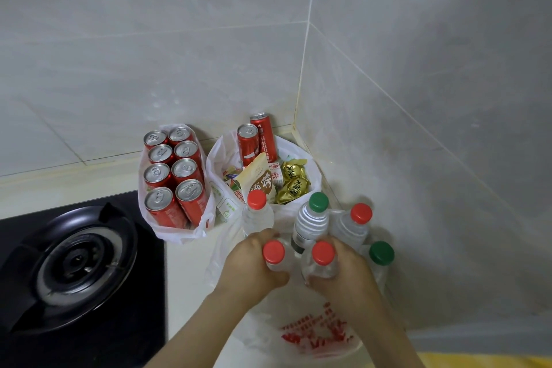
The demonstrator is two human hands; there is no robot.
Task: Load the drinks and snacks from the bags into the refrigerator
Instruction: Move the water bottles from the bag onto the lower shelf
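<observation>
The left hand [251,263] curls round the left bottle [273,251], and the right hand [348,273] round the right bottle [323,253] — both red-capped and upright in the bottle bag [313,334] nearest the person. Four more bottles [312,219] stand behind and beside them in that bag. Further back on the counter [185,278], the can bag [176,233] holds eight cans [167,176] — the snack bag [219,158] beside it holds two more cans and snacks [260,185]. A stove [80,260] lies to the left.
</observation>
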